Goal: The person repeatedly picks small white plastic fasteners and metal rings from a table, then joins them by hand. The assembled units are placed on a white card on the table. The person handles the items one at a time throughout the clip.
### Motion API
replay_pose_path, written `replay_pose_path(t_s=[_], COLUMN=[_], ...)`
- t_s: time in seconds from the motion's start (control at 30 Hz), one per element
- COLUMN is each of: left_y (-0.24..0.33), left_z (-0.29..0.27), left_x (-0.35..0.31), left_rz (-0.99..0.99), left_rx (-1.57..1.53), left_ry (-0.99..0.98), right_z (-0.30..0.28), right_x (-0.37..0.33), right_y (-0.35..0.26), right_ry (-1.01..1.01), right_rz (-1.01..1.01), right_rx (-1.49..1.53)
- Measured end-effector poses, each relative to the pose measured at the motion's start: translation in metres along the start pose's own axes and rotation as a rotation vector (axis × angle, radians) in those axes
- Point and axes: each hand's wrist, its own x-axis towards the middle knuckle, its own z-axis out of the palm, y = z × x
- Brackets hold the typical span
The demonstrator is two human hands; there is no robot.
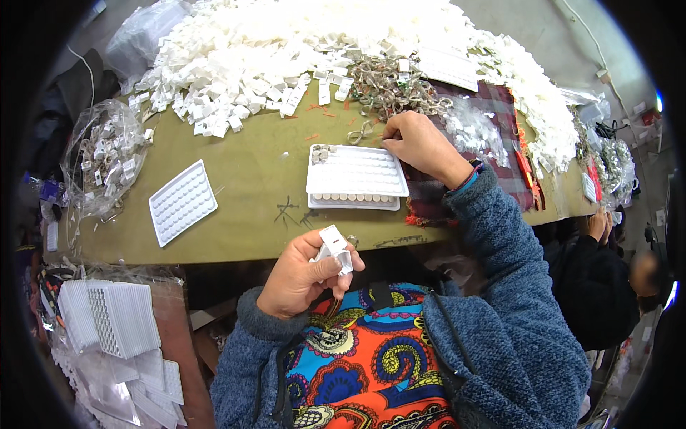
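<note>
My left hand [304,275] is closed around a small white plastic case [334,242] with a slot in its face, held in front of the table edge. My right hand [421,146] rests by the far right corner of a white moulded tray [364,173], its fingers curled together; whatever they pinch is hidden. A few small round pieces [321,152] sit in that tray's far left corner. Under it, a second tray [355,204] shows a row of beige discs along its near edge. A small wire coil [361,134] lies just left of my right fingers.
A large heap of white plastic cases [236,71] covers the far table. Tangled wired parts [393,82] lie on a checked cloth [489,186]. Another white tray [183,204] sits left, near a bag of parts [107,161]. Stacked trays [125,318] stand lower left. A co-worker [586,279] is at right.
</note>
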Motion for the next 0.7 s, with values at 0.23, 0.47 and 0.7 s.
replay_pose_path(t_s=[0.23, 0.47, 0.7], left_y=[0.0, -0.01, -0.028], left_z=[0.024, 0.054, 0.067], left_x=[0.001, 0.007, 0.01], left_rz=[0.123, 0.73, 0.516], left_rx=[0.164, 0.897, 1.22], left_ry=[0.07, -0.014, 0.147], right_z=[-0.016, -0.023, -0.031], right_x=[-0.031, -0.112, -0.14], right_y=[-0.017, -0.048, -0.045], right_ry=[0.27, -0.098, -0.281], right_rz=[-0.138, -0.233, -0.156], right_rx=[0.127, 0.315, 0.68])
